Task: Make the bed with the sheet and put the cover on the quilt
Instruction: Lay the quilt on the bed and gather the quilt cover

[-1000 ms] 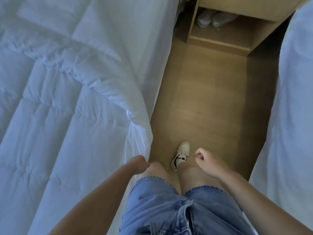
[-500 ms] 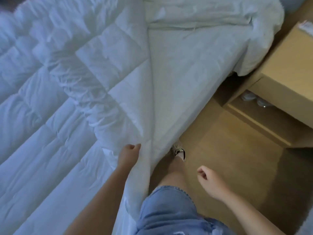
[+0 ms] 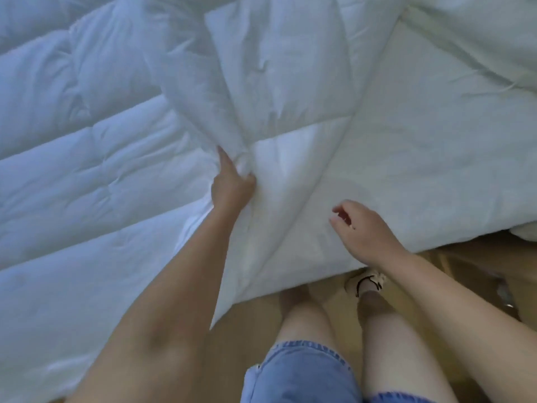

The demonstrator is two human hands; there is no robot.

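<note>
While gripping a bunched ridge of the white, box-stitched padded quilt (image 3: 290, 82) with the left hand (image 3: 232, 183), holds the right hand (image 3: 363, 231) loosely curled (nothing in it) just above the same quilt; lies spread wide, near edge hanging over the tan wooden floor (image 3: 247, 330) beside a cream lace-up sneaker (image 3: 366, 282).

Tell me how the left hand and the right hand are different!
The left hand grips a bunched fold of the quilt; the right hand holds nothing. The left hand is clenched tight; the right hand is loosely curled. The left hand reaches farther onto the quilt; the right hand is nearer its edge. Both are over the white quilt.
</note>
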